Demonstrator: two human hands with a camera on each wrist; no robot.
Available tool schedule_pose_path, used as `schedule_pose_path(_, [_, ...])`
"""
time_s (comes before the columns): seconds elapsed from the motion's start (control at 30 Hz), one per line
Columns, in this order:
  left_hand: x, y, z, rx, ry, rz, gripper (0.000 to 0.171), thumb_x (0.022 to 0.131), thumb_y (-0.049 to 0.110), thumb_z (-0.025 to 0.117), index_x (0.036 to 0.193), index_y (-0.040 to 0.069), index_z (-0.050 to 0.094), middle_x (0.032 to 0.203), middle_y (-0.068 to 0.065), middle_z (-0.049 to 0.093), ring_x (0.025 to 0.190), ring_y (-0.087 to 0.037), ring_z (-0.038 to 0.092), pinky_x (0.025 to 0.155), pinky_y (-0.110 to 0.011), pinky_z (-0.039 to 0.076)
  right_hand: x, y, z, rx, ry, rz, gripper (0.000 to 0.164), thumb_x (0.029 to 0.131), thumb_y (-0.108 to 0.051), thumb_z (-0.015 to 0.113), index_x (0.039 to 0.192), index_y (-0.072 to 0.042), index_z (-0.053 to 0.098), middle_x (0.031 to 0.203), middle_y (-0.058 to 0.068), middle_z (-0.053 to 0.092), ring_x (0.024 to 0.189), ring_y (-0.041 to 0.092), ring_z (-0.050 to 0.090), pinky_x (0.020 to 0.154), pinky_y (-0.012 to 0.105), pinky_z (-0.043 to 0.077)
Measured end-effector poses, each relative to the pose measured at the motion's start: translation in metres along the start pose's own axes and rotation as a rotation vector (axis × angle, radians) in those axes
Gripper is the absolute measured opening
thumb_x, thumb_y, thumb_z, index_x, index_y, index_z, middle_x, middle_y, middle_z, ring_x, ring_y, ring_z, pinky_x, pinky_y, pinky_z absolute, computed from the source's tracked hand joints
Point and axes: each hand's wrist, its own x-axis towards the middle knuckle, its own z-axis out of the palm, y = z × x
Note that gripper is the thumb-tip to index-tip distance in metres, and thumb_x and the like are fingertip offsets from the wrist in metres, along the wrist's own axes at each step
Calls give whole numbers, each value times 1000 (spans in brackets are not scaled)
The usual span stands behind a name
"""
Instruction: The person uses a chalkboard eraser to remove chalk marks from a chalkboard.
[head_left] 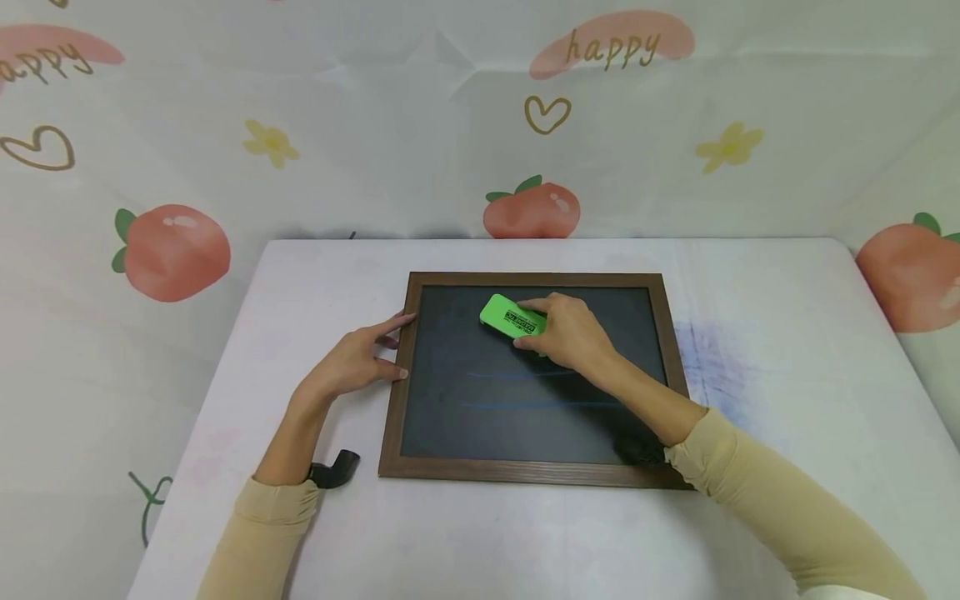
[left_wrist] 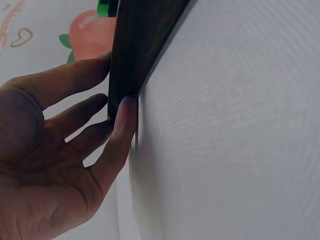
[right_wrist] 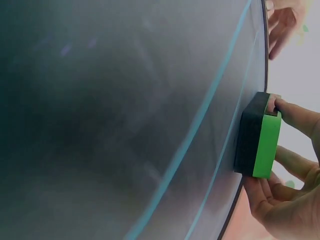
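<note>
A blackboard with a brown wooden frame lies on the white table. Two thin blue lines run across its dark surface. My right hand grips a green board eraser between thumb and fingers, over the upper middle of the board. In the right wrist view, the eraser's dark pad faces the board. At the frame's left side, my left hand rests its thumb and fingertips against the edge. The left wrist view shows those fingertips touching the frame's side.
The white table has a blue-purple smudge right of the board. Behind it hangs a white cloth printed with fruit and hearts. Black wrist gear sits by the left wrist.
</note>
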Motion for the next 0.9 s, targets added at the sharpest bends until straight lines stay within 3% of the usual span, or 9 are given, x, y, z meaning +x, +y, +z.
schedule_pose_path(0.7, [-1, -1, 0, -7, 6, -1, 86, 81, 3, 79, 155, 18, 36, 133, -23, 57, 122, -36, 55, 86, -46, 50, -14, 40, -25, 25, 24, 131, 67, 83, -33, 81, 139, -8, 54, 108, 13, 63, 85, 27, 60, 70, 40, 47])
schedule_pose_path(0.9, [-2, -4, 2, -22, 3, -9, 86, 82, 3, 78, 155, 19, 36, 131, -24, 57, 112, -32, 61, 84, -42, 50, -26, 59, -35, 22, 41, 179, 66, 85, -34, 79, 138, -6, 53, 113, 16, 63, 89, 29, 58, 73, 42, 46])
